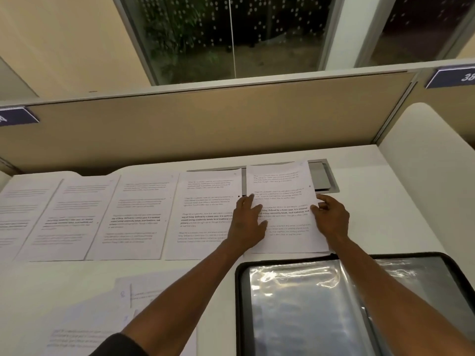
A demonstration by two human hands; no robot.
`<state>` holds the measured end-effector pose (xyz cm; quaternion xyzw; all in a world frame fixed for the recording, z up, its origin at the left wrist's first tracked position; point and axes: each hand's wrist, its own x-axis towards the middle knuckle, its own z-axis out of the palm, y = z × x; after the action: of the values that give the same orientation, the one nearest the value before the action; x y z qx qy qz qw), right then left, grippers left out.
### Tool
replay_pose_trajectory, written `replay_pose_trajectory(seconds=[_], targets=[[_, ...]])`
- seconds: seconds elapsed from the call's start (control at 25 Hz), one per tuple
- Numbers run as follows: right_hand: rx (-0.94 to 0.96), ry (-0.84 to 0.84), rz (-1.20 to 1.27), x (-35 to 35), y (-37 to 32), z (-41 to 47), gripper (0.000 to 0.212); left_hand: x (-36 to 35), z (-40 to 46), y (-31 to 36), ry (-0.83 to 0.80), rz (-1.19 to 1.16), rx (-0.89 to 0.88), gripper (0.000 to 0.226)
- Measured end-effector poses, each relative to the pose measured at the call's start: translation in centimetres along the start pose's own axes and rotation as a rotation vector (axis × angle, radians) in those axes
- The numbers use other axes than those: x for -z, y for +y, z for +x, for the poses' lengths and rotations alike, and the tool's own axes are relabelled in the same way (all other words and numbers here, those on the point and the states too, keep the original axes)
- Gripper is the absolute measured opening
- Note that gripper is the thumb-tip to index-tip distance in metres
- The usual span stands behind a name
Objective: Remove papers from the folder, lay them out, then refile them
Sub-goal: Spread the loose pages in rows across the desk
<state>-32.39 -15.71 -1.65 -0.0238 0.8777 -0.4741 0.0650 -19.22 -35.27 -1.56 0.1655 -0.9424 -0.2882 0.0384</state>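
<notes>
Though open, folder (359,304) sleeves paperless

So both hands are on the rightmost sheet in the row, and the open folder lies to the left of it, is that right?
Not quite: both hands are on the rightmost sheet, but the head view shows the open folder nearer the person, below it.

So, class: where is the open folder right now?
In the head view, the open folder lies on the desk at lower right, just below the sheet both hands touch.
</notes>
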Motion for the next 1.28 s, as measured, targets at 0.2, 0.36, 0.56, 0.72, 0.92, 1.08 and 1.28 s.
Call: replay_pose_trajectory(seconds=[0.2,0.36,0.56,0.72,0.92,1.08,1.28], targets=[[0.223,0.032,-0.204,-0.1,1.4,-1.6,0.045,-1.2,-0.4,-0.8,-0.099,0.077,-0.059,0.056],[0.31,-0.106,-0.425,-0.1,2.9,-2.7,0.044,-1.3,-0.5,-0.8,-0.065,0.092,-0.104,0.056],[0.346,-0.15,-0.491,0.3,3.2,-3.0,0.049,-1.3,-1.0,-0.9,-0.041,0.094,-0.143,0.052],[0.321,-0.052,-0.39,1.0,1.7,-4.3,0.046,-0.6,-2.3,-0.8,0.054,-0.025,-0.185,0.054],[0.401,0.152,-0.018,0.9,-1.6,-15.6,0.022,2.1,-12.2,-1.2,0.288,-0.279,-0.066,0.041],[0.34,-0.122,0.076,-1.7,-1.9,-27.5,0.02,3.2,-24.6,-4.0,0.338,-0.314,0.102,0.031],[0.25,-0.383,0.036,-6.4,-2.1,-36.5,0.025,5.2,-35.7,-10.2,0.396,-0.197,0.231,0.027]])
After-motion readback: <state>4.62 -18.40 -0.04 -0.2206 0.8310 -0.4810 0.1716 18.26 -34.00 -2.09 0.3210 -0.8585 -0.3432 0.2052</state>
